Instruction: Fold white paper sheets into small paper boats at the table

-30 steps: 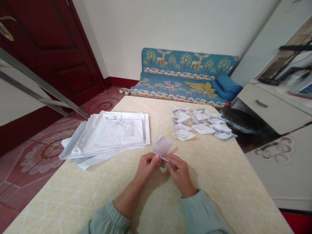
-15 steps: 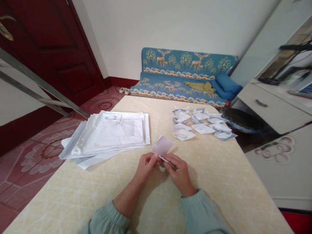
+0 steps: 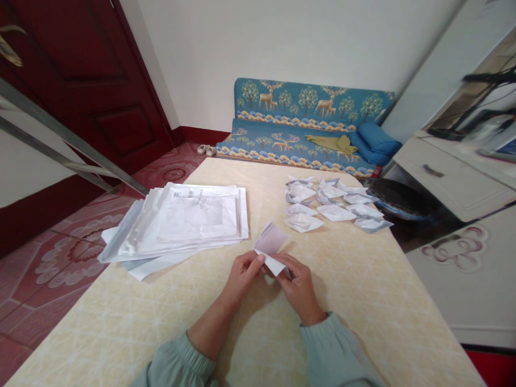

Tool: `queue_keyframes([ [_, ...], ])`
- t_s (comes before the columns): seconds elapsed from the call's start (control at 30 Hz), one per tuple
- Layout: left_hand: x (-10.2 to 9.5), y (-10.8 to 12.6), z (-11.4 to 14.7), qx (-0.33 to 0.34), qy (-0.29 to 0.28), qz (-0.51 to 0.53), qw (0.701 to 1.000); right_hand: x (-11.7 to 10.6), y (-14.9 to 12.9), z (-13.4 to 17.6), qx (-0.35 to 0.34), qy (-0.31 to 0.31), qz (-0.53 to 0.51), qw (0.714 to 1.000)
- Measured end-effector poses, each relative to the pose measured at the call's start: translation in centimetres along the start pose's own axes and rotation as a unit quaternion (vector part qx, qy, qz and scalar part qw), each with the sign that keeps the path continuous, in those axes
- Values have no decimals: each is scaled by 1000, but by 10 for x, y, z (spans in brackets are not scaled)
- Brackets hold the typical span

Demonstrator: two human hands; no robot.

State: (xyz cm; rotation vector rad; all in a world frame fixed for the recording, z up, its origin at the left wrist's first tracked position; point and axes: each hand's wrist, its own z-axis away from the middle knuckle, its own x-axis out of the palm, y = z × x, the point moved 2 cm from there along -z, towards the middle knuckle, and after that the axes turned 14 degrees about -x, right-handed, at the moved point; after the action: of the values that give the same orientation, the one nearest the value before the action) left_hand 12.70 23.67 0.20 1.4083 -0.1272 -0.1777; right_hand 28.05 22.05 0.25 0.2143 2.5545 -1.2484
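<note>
Between my hands, just above the table, is a small folded sheet of paper (image 3: 271, 239), with a lavender-grey panel standing up at the back and a white flap angled toward me. My left hand (image 3: 244, 273) pinches its left corner, thumb on top. On the other side, my right hand (image 3: 297, 279) grips the white flap's right end, with its fingertips partly hidden behind the paper. Beyond my right hand, several folded paper boats (image 3: 303, 222) sit in rows on the table.
A stack of white sheets (image 3: 197, 215) lies on the left of the patterned tablecloth (image 3: 262, 344). Behind the table stands a blue sofa (image 3: 278, 131) with a deer print. A white cabinet (image 3: 451, 177) flanks the right side, and metal bars (image 3: 72, 137) slant across the left.
The white flap has tilted open toward me and shows more of its face; before, it was a thin edge. My right fingers have shifted slightly with it, while my left hand stays almost still.
</note>
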Motion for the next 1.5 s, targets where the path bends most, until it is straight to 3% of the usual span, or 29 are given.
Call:
queue_keyframes([
  [0.9, 2, 0, 0, -3, 2, -14, 1000, 0, 0, -1, -2, 8, 8, 1000],
  [1.5, 6, 3, 1, -6, -38, -26, 999, 1, 4, 0, 0, -6, 30, 1000],
])
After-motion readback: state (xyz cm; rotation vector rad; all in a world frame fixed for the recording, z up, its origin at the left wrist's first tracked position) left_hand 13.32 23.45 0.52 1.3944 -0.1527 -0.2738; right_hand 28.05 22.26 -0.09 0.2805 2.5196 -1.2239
